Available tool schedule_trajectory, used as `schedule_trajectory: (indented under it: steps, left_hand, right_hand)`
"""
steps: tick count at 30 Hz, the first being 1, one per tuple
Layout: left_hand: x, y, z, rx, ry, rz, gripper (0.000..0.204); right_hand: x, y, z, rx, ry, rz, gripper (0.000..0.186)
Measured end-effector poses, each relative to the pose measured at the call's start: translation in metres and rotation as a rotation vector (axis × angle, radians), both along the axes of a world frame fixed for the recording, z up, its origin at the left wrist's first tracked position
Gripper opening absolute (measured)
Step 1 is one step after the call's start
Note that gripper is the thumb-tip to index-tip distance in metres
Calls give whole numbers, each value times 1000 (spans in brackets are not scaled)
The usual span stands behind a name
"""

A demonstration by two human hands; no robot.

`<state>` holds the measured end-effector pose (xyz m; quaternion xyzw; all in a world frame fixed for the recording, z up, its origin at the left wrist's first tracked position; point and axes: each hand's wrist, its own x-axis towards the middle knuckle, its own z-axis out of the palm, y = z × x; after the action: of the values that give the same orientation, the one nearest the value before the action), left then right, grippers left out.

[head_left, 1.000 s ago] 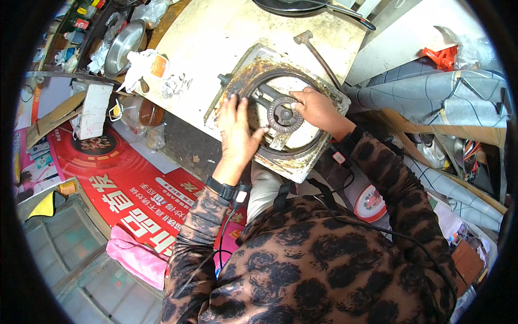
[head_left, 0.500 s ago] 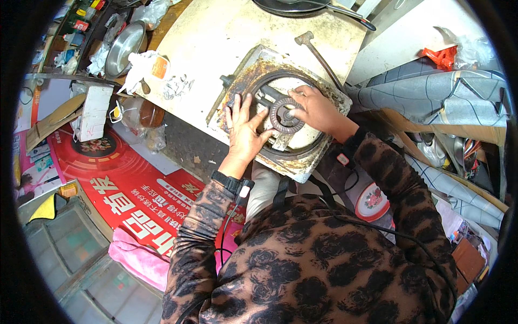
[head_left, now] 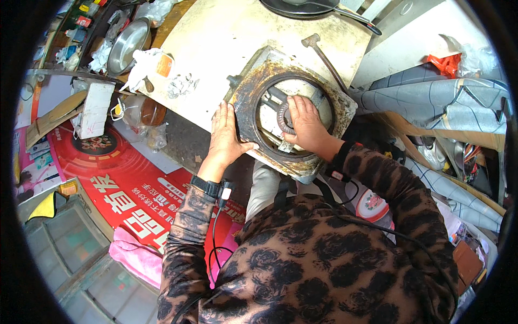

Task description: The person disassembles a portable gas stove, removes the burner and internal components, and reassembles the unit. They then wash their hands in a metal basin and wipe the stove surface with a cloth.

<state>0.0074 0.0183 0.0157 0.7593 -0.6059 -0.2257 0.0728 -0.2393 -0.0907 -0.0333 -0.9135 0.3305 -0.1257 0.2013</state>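
A rusty, grimy gas stove [head_left: 248, 75] with a dark round ring [head_left: 264, 83] sits tilted at the table's front edge. My left hand [head_left: 225, 135] rests on the stove's left edge, fingers stretched out and thumb reaching toward the ring. My right hand [head_left: 305, 121] is closed over the ribbed round burner [head_left: 285, 113] inside the ring, covering much of it. A long-handled hammer [head_left: 329, 60] lies beside the stove's right side on the pale tabletop [head_left: 194, 43].
A black pan [head_left: 302, 9] sits at the back. A metal bowl [head_left: 120, 46], white bag [head_left: 145, 67] and packets crowd the left. Cardboard [head_left: 410, 121], checked fabric [head_left: 429, 97] and a red plastic bag [head_left: 443, 65] are at the right; a red printed sheet [head_left: 124, 183] lies lower left.
My left hand has slid left to the stove's edge. My right hand has moved down over the burner, covering more of it. The stove appears slightly shifted rightward in view.
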Motion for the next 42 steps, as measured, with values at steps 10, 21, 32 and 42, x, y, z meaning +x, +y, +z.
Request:
schedule_trajectory:
  steps: [10, 21, 32, 42]
  left_hand:
    - [-1, -2, -1, 7, 12, 20, 139]
    - [11, 25, 17, -78, -48, 51, 128]
    - [19, 29, 2, -110, -4, 101, 107]
    - [19, 31, 0, -155, -3, 88, 107]
  right_hand:
    - [10, 8, 7, 22, 78, -105, 103]
    - [-20, -27, 26, 6, 62, 239, 115]
    - [-7, -34, 5, -151, -17, 458, 77]
    - [-6, -36, 10, -172, -16, 487, 74]
